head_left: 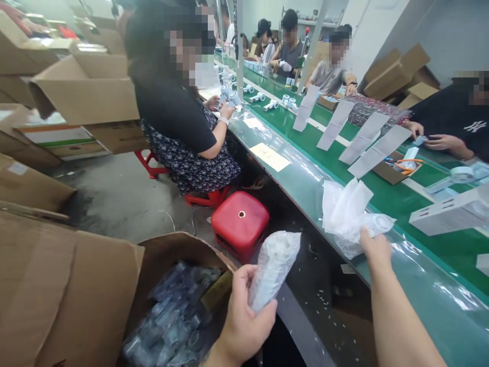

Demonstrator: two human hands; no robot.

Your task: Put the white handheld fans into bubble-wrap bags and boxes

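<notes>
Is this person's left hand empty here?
No, the left hand grips a wrapped, tube-shaped item, near the open cardboard box.

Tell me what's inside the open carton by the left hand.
The carton holds a pile of pale bluish pieces; whatever lies beneath its top layer is covered.

Stool [240, 221] between carton [183, 239] and workbench [305, 199]; small boxes [453, 209] on workbench.
</notes>
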